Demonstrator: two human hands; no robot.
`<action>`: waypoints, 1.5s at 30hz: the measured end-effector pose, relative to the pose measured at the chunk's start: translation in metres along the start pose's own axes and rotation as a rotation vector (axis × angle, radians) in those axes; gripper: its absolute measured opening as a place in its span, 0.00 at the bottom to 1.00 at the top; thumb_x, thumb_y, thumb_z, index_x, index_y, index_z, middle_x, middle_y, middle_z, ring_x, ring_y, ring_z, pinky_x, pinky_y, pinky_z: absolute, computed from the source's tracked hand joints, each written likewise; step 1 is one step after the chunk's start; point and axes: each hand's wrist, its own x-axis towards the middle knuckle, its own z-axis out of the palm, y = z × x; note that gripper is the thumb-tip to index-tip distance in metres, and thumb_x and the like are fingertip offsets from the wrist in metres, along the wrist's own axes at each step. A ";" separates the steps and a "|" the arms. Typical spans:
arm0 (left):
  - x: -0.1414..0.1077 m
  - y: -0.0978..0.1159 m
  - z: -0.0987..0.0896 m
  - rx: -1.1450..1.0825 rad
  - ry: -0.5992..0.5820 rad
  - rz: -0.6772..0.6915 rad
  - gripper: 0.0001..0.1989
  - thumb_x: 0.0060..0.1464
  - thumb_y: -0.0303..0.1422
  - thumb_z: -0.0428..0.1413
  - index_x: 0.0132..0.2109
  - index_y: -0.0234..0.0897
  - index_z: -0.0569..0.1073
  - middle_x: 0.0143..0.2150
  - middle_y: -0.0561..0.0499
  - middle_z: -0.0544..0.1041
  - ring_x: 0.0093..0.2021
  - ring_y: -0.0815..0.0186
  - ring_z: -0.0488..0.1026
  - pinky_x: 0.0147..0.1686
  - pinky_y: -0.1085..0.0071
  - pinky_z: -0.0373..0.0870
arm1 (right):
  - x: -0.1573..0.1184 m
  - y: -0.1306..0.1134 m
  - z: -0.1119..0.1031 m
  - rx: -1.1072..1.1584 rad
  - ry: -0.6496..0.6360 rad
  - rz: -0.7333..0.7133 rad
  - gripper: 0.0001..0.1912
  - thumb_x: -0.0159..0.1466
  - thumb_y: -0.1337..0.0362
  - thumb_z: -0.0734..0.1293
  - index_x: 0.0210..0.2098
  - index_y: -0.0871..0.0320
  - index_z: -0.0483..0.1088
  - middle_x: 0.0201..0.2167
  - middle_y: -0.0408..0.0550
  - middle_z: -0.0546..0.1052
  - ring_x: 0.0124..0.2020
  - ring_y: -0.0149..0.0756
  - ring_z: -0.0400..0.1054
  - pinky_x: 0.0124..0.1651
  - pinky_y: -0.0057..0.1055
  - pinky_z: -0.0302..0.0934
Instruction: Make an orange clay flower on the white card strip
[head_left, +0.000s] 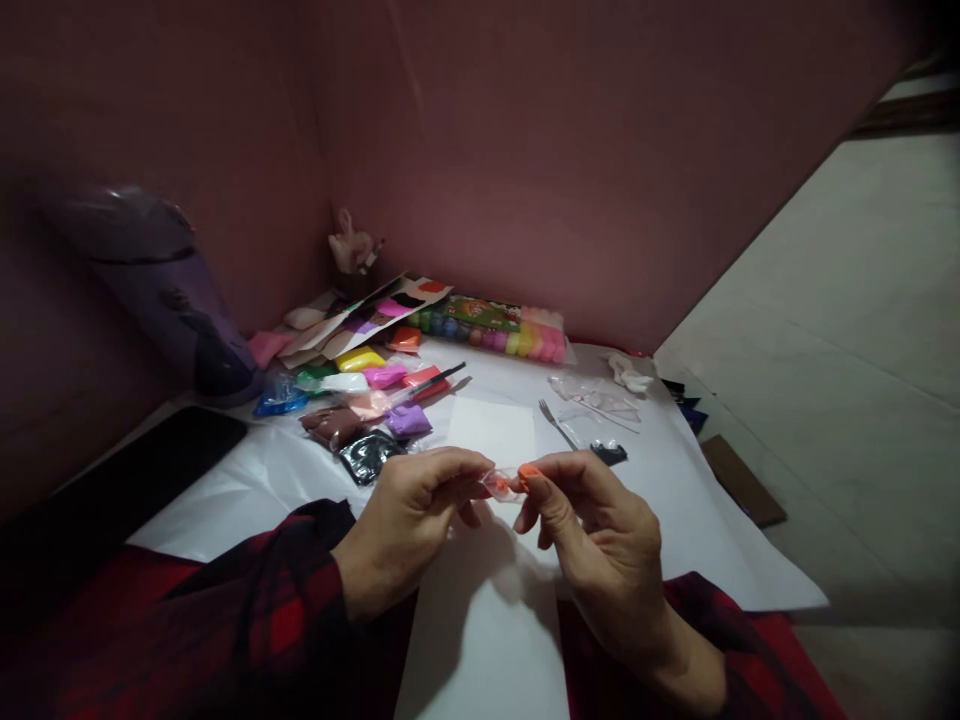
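Orange, clay-like lump point(529, 472) sits at the centre, pinched by the right hand point(611, 540); its thumb and forefinger are parted only by the lump's thickness. Just beside it, at nine o'clock, is a small clear bag point(493, 484) with orange bits inside. The left hand point(409, 525) grips the far end of this bag, thumb and forefinger nearly closed on the film, probably to keep it steady and stretched. Whether the right fingers hold the bag also, I cannot tell.

From the hands, the coloured packets point(409, 421) are grouped at ten o'clock, perhaps so that all colours can be seen together. A fork point(556, 422) lies at one o'clock, convenient for the right hand. At twelve o'clock, a long multicoloured pack point(487, 328) rests near the wall point(525, 150), probably to not disturb the arms.
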 end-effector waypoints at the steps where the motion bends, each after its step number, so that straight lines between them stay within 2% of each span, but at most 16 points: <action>1: 0.000 0.000 0.000 0.014 0.003 0.009 0.09 0.55 0.31 0.54 0.37 0.31 0.76 0.34 0.44 0.78 0.25 0.69 0.72 0.26 0.72 0.70 | 0.001 0.000 -0.002 -0.048 -0.010 -0.026 0.02 0.64 0.67 0.65 0.36 0.58 0.70 0.24 0.42 0.74 0.22 0.29 0.68 0.24 0.26 0.64; 6: 0.000 -0.001 -0.001 0.070 0.018 0.073 0.08 0.56 0.30 0.54 0.37 0.32 0.76 0.34 0.44 0.79 0.27 0.68 0.73 0.28 0.72 0.70 | 0.009 -0.004 -0.008 -0.156 -0.173 -0.068 0.05 0.64 0.67 0.64 0.35 0.58 0.72 0.28 0.45 0.75 0.25 0.30 0.67 0.26 0.28 0.61; 9: 0.000 -0.002 -0.001 0.088 0.023 0.103 0.07 0.56 0.29 0.54 0.37 0.32 0.76 0.35 0.44 0.79 0.26 0.69 0.73 0.26 0.73 0.69 | 0.011 -0.005 -0.009 -0.167 -0.206 -0.082 0.06 0.64 0.68 0.64 0.35 0.58 0.73 0.28 0.44 0.74 0.25 0.30 0.65 0.26 0.29 0.60; 16: -0.001 -0.005 -0.002 0.182 0.018 0.223 0.07 0.57 0.27 0.52 0.37 0.34 0.76 0.35 0.45 0.79 0.26 0.70 0.72 0.28 0.74 0.69 | 0.012 -0.004 -0.007 -0.234 -0.179 -0.040 0.07 0.63 0.68 0.65 0.30 0.59 0.74 0.24 0.44 0.73 0.22 0.29 0.63 0.25 0.29 0.58; 22: -0.002 -0.009 -0.002 0.343 -0.011 0.341 0.12 0.59 0.24 0.48 0.41 0.34 0.77 0.37 0.45 0.79 0.29 0.70 0.73 0.30 0.75 0.70 | 0.007 -0.004 -0.003 -0.219 -0.106 -0.121 0.05 0.62 0.70 0.66 0.32 0.60 0.74 0.26 0.45 0.75 0.24 0.30 0.65 0.26 0.29 0.60; 26: -0.003 -0.009 -0.001 0.399 0.008 0.425 0.13 0.57 0.23 0.50 0.41 0.35 0.78 0.38 0.44 0.80 0.32 0.68 0.75 0.33 0.73 0.72 | 0.003 -0.002 0.001 -0.184 -0.106 -0.103 0.05 0.62 0.70 0.66 0.34 0.58 0.74 0.28 0.45 0.76 0.26 0.31 0.68 0.25 0.29 0.61; 30: -0.003 -0.010 -0.001 0.429 0.038 0.461 0.13 0.55 0.21 0.51 0.41 0.37 0.78 0.38 0.45 0.80 0.37 0.64 0.77 0.37 0.71 0.74 | 0.002 0.000 0.003 -0.125 -0.106 -0.043 0.05 0.63 0.68 0.65 0.34 0.58 0.74 0.28 0.46 0.76 0.25 0.31 0.68 0.25 0.29 0.63; 33: -0.002 -0.011 -0.003 0.477 0.078 0.476 0.13 0.55 0.21 0.50 0.40 0.37 0.78 0.38 0.45 0.80 0.38 0.65 0.77 0.36 0.72 0.74 | 0.002 0.001 0.002 -0.108 -0.121 0.000 0.05 0.63 0.67 0.65 0.32 0.59 0.73 0.27 0.45 0.75 0.23 0.30 0.66 0.24 0.28 0.62; 37: -0.002 -0.011 -0.003 0.541 0.087 0.526 0.13 0.55 0.19 0.49 0.40 0.34 0.77 0.40 0.44 0.80 0.40 0.65 0.77 0.36 0.74 0.73 | 0.003 0.001 0.002 -0.104 -0.131 -0.013 0.04 0.62 0.68 0.66 0.32 0.59 0.73 0.26 0.44 0.75 0.24 0.30 0.66 0.25 0.29 0.61; 40: -0.004 -0.009 -0.002 0.571 0.072 0.552 0.12 0.56 0.19 0.50 0.41 0.32 0.76 0.40 0.41 0.80 0.40 0.65 0.77 0.36 0.75 0.74 | 0.003 0.000 0.003 -0.073 -0.121 -0.033 0.04 0.62 0.69 0.66 0.33 0.58 0.74 0.28 0.45 0.75 0.26 0.31 0.68 0.26 0.29 0.62; 45: -0.006 -0.008 0.000 0.597 0.084 0.573 0.11 0.57 0.21 0.50 0.40 0.29 0.76 0.39 0.39 0.80 0.39 0.65 0.78 0.36 0.76 0.74 | 0.001 0.002 0.006 0.022 -0.107 0.007 0.04 0.63 0.69 0.66 0.33 0.58 0.75 0.27 0.44 0.74 0.23 0.29 0.67 0.26 0.29 0.64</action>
